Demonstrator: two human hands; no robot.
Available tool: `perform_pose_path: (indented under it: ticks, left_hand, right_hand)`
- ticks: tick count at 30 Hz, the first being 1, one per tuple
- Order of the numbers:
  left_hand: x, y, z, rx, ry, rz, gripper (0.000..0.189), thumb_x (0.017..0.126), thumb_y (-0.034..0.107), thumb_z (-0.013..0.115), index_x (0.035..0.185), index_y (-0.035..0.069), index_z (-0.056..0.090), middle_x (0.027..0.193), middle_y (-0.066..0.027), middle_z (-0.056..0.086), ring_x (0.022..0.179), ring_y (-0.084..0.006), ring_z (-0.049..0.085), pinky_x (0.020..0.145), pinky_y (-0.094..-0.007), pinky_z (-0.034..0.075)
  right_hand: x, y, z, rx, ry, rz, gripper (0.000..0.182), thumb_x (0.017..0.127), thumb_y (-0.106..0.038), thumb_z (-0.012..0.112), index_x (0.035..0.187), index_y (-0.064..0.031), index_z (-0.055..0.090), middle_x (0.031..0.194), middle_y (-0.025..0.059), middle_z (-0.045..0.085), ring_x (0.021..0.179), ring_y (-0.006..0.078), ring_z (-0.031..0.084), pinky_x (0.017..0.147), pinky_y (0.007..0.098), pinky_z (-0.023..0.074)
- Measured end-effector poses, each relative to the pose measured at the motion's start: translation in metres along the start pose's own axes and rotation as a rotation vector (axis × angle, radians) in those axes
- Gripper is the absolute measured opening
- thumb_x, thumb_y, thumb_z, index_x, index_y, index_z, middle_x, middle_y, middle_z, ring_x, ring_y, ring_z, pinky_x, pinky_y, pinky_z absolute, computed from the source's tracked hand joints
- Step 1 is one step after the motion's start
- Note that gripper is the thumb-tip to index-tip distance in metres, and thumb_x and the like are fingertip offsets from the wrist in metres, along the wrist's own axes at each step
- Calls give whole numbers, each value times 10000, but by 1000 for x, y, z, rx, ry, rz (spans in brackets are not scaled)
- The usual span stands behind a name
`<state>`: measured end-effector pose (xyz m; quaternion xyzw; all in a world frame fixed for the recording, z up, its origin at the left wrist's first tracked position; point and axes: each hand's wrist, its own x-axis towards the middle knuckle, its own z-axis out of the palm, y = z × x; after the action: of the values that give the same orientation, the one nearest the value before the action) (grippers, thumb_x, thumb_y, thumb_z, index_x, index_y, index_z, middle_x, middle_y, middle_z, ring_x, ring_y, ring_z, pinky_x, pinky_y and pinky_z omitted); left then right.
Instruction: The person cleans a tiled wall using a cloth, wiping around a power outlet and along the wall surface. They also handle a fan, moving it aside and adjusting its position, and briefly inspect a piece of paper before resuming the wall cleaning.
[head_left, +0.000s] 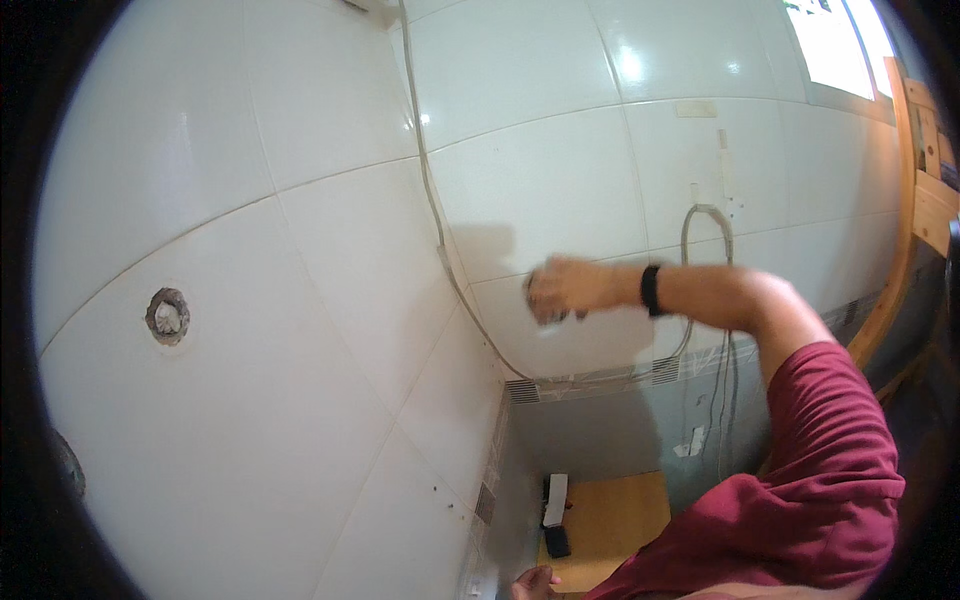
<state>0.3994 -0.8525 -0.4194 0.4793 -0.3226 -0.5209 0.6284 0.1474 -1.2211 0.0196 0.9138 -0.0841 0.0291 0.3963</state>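
My right hand (566, 286) is raised against the white wall tiles (540, 187), near the corner where two tiled walls meet. Its fingers curl around a small dark object (534, 298) with a shiny lower edge; motion blur hides what it is. A black band circles that wrist. Low in the picture, at the bottom edge, only part of my left hand (534, 582) shows, its fingers bent. Whether it holds anything cannot be seen. A pale cable (450, 277) runs down the corner, just left of my right hand, then along the border tiles.
The cable's loop (709, 210) hangs on the right wall. A hole (167, 316) with a pale plug opens in the left wall. Below, a white box (556, 499) and a black object (557, 541) lie on a yellow-brown surface (619, 517). A wooden frame (892, 277) stands at right, under a window.
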Motion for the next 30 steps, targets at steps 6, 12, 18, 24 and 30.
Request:
perform_pose_path:
  ticks: [6,12,18,24,30]
  left_hand:
    - [15,-57,-75,462,-213,-258,463,1015,449,468,1139,46,658,961,-107,671,894,-205,613,785,-383,500]
    - [21,-50,-49,383,-132,-363,416,1005,407,510,1134,39,656,900,-87,665,812,-194,603,721,-372,493]
    - [25,-54,-46,379,-146,-368,371,995,364,553,1128,33,654,838,-66,659,729,-184,593,657,-361,487]
    - [30,-63,-45,417,-227,-329,330,985,321,595,1123,26,652,776,-46,654,647,-174,583,593,-349,481]
    - [37,-102,-73,276,-282,-592,305,975,283,633,1130,21,647,716,-32,645,552,-171,565,521,-342,470]
  right_hand:
    - [6,163,-153,-692,448,754,442,772,-170,753,1188,-146,605,1195,84,573,1115,321,543,848,482,432]
    - [95,247,-146,-1087,487,1275,335,838,-59,584,1170,-14,587,1234,227,531,1119,397,523,953,537,402]
    - [105,72,-12,-226,448,514,481,860,-94,584,1327,-27,488,1385,239,424,1196,449,463,953,506,419]
    - [-8,23,-5,-302,109,9,238,852,-215,622,1067,-137,690,1301,54,553,1253,273,477,928,433,440]
    - [-69,189,-174,-665,412,722,330,936,-226,630,1248,-119,612,1252,78,578,1134,257,574,954,434,452]
